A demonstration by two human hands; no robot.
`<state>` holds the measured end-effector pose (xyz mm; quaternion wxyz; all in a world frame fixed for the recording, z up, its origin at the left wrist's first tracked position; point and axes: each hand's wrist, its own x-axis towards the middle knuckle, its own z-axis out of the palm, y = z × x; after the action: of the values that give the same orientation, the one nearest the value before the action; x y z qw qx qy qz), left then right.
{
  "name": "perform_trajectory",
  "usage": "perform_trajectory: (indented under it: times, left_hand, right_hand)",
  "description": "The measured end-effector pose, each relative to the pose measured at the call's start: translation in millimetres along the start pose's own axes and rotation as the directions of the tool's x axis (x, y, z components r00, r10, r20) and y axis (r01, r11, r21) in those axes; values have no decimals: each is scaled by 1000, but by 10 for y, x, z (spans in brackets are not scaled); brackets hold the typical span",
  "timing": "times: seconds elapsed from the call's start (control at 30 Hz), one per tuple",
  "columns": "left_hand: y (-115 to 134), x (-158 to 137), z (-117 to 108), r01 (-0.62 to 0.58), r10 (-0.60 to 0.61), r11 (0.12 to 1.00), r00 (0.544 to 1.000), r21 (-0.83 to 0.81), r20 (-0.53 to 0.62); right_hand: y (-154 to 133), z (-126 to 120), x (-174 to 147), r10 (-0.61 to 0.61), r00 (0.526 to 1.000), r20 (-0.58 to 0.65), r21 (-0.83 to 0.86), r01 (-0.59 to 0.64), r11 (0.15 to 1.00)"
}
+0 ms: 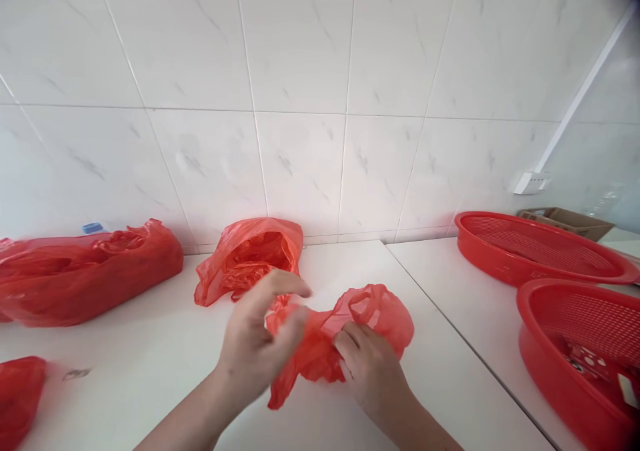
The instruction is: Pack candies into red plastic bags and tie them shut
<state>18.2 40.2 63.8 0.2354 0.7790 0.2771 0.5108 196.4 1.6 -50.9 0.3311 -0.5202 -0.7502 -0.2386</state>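
Observation:
A thin red plastic bag lies crumpled on the white table, its handle loop showing at the top. My right hand has its fingers closed on the near side of this bag. Just left of it, my left hand is raised, slightly blurred, with thumb and fingers apart and nothing between them. Behind the left hand, a second red plastic bag rests near the wall, its mouth gaping towards me and crumpled red plastic inside. The left hand hides part of where the two bags come close.
A long bundle of red bags lies at the left, with a blue cap behind it. Another red bag is at the near left. Two red plastic baskets stand at the right. A brown tray sits behind them, below a wall socket.

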Motion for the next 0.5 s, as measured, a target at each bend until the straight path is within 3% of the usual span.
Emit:
perform_trajectory:
  times: [0.03, 0.07, 0.13, 0.2, 0.23, 0.37, 0.5]
  left_hand:
    - [81, 28, 20, -56, 37, 985, 993, 163, 116]
    - [123, 53, 59, -73, 1, 950, 973, 305, 232]
    - [76, 103, 165, -27, -202, 859, 899, 511, 388]
    - [-114, 160, 252, 36, -362, 800, 824, 598, 435]
    - [-237, 195, 272, 57, -388, 787, 819, 614, 422]
    - [-681, 361, 136, 188, -414, 708, 891, 681, 184]
    - [-765, 441, -139, 283, -426, 671, 904, 685, 45]
  right_hand:
    - [-29, 24, -8, -20, 1000, 4, -22, 20, 1000]
    - [-54, 49, -19, -36, 999, 10, -41, 37, 998]
    - [-86, 90, -43, -62, 998, 29, -62, 64, 996]
    - [-88, 101, -55, -62, 997, 48, -72, 65, 995]
    - [-76, 90, -53, -50, 997, 60, -77, 55, 996]
    - [38, -59, -1, 61, 979, 196, 21, -66, 998]
    - [224, -192, 44, 231, 861, 452, 147, -328, 933]
